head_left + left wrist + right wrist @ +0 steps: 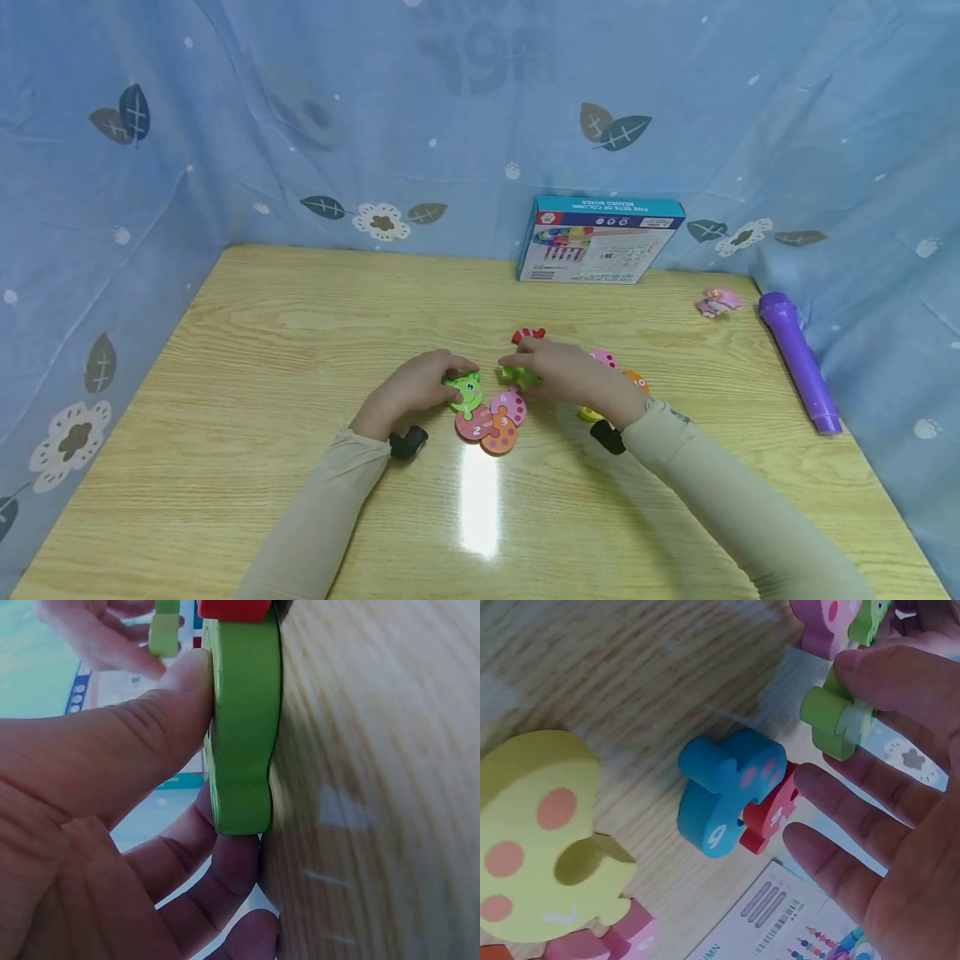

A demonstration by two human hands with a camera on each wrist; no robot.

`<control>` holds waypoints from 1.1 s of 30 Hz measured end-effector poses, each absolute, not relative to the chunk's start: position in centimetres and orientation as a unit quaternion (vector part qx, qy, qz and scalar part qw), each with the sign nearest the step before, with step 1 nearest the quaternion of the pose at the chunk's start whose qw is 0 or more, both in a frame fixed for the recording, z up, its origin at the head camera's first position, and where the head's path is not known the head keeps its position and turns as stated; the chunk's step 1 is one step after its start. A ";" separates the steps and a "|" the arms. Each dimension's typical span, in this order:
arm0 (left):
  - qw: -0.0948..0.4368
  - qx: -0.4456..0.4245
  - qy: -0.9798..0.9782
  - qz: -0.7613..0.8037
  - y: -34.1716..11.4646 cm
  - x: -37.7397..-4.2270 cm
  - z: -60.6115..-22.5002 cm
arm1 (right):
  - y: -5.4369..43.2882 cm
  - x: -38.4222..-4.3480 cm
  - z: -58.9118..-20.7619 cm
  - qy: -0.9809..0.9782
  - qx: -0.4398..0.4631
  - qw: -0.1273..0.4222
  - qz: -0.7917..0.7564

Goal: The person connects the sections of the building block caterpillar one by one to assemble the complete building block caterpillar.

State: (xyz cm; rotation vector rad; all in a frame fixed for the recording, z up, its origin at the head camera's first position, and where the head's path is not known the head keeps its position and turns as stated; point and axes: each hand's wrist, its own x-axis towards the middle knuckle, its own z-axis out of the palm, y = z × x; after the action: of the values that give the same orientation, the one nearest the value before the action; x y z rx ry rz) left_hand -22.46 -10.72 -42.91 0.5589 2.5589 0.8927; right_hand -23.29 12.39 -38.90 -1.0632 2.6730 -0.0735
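Observation:
My left hand (412,383) pinches the green caterpillar-head puzzle piece (468,392) by its edge; the left wrist view shows the thumb on the face of this green piece (244,720), which stands close to the tabletop. Joined to the head is a curved chain of dotted pieces: a red piece 2 (474,423), an orange piece 3 (498,437) and a pink piece 4 (508,407). Just above the chain's end, my right hand (573,375) holds a small green puzzle piece (832,720) between thumb and fingers. Its number is hidden.
A blue piece (742,780) and a red piece (774,810) lie near the right hand. Beside its wrist are yellow (532,817), pink (604,357) and orange (637,380) pieces. Behind stands a box (600,242); a pink toy (720,302) and purple microphone (801,362) lie right.

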 end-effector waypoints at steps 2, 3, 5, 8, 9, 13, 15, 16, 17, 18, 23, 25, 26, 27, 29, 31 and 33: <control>0.188 0.197 0.908 0.318 -10.7 -22.5 -43.0 | 12.6 -23.2 -39.2 0.921 -0.367 0.129 -0.020; 0.189 0.196 0.908 0.318 -10.8 -22.5 -43.1 | 12.6 -23.1 -39.4 0.920 -0.371 0.126 -0.019; 0.189 0.195 0.908 0.318 -10.8 -22.5 -43.2 | 12.6 -23.1 -39.6 0.918 -0.377 0.124 -0.019; 0.189 0.198 0.908 0.318 -10.8 -22.5 -43.2 | 12.5 -23.0 -39.7 0.914 -0.385 0.126 -0.018; 0.188 0.199 0.908 0.317 -10.8 -22.5 -43.2 | 12.5 -22.9 -39.7 0.913 -0.387 0.128 -0.019; 0.188 0.205 0.907 0.316 -10.7 -22.6 -43.2 | 12.4 -22.9 -39.5 0.910 -0.392 0.135 -0.020; 0.189 0.206 0.907 0.316 -10.7 -22.6 -43.1 | 12.4 -22.9 -39.4 0.909 -0.394 0.134 -0.022; 0.190 0.206 0.906 0.316 -10.7 -22.6 -43.1 | 12.4 -22.9 -39.4 0.908 -0.395 0.134 -0.023; 0.191 0.206 0.906 0.316 -10.7 -22.6 -43.1 | 12.4 -23.0 -39.4 0.908 -0.397 0.134 -0.024; 0.192 0.205 0.906 0.316 -10.7 -22.6 -43.1 | 12.5 -23.0 -39.4 0.907 -0.398 0.135 -0.025; 0.192 0.198 0.908 0.315 -10.7 -22.6 -43.1 | 12.4 -23.0 -39.5 0.906 -0.397 0.148 -0.020; 0.190 0.197 0.908 0.315 -10.7 -22.5 -43.1 | 12.3 -23.0 -39.5 0.907 -0.393 0.153 -0.010; 0.190 0.196 0.908 0.316 -10.7 -22.5 -43.1 | 12.3 -23.0 -39.6 0.907 -0.393 0.153 -0.005; 0.190 0.196 0.909 0.316 -10.7 -22.5 -43.1 | 12.2 -23.0 -39.7 0.907 -0.392 0.152 -0.002; 0.190 0.194 0.909 0.316 -10.8 -22.5 -43.1 | 12.2 -23.0 -39.8 0.907 -0.393 0.148 0.004; 0.192 0.192 0.909 0.317 -10.8 -22.5 -43.1 | 12.3 -23.0 -39.8 0.907 -0.394 0.145 -0.003; 0.192 0.191 0.910 0.314 -10.8 -22.6 -43.1 | 12.6 -22.9 -39.8 0.910 -0.390 0.138 -0.018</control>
State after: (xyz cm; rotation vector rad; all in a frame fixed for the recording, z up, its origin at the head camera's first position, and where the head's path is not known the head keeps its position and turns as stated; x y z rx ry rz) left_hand -22.57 -10.78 -43.05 0.5369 2.5545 0.8828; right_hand -22.92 12.60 -39.78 -1.1288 2.6326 -0.0530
